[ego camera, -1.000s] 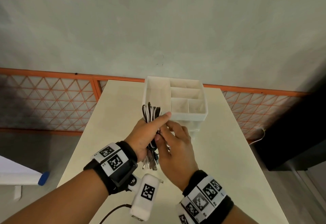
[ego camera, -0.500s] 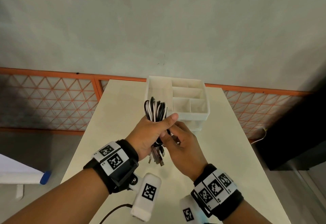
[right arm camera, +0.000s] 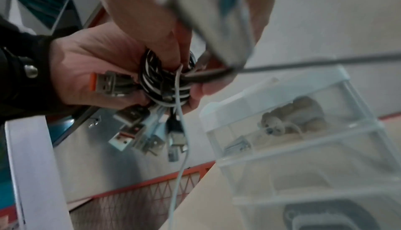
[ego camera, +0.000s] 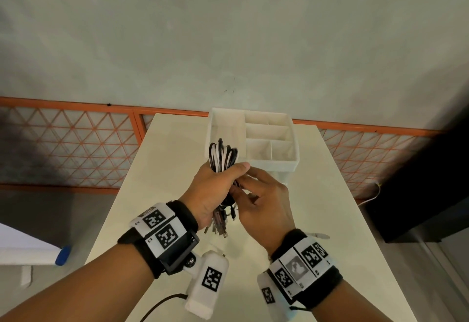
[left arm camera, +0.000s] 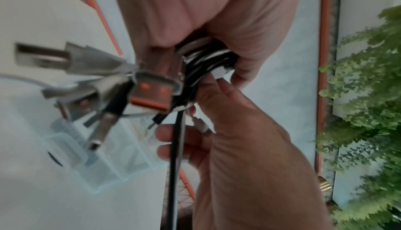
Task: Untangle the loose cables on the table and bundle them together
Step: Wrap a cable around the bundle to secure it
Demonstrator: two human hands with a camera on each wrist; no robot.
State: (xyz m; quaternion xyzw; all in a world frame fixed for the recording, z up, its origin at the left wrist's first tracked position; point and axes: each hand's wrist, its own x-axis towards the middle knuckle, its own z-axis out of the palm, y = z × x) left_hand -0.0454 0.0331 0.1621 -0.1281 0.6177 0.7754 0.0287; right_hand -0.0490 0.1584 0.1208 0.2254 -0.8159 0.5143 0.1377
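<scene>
A bundle of black and white cables [ego camera: 222, 155] is held upright above the table, folded loops on top. My left hand [ego camera: 215, 184] grips its middle, thumb across the front. Several USB plugs [ego camera: 218, 230] hang below that fist. My right hand [ego camera: 264, 202] is against the bundle's right side, fingers curled and pinching a loose cable strand [left arm camera: 178, 147] at the bundle [left arm camera: 206, 58]. In the right wrist view the left hand [right arm camera: 86, 65] wraps the coil [right arm camera: 162, 82], with the plugs [right arm camera: 134, 130] dangling and a thin white cable [right arm camera: 180, 147] trailing down.
A white compartment organizer [ego camera: 269, 144] stands on clear drawers [right arm camera: 303, 139] at the table's far end, just behind the hands. The cream table [ego camera: 165, 169] is narrow, with drops on both sides. An orange lattice railing [ego camera: 76, 144] runs behind. A white cable end [ego camera: 319, 235] lies on the right.
The bundle has risen higher in the left fist, showing more of its loops. The right hand has shifted right and turned, still working at the bundle's side.
</scene>
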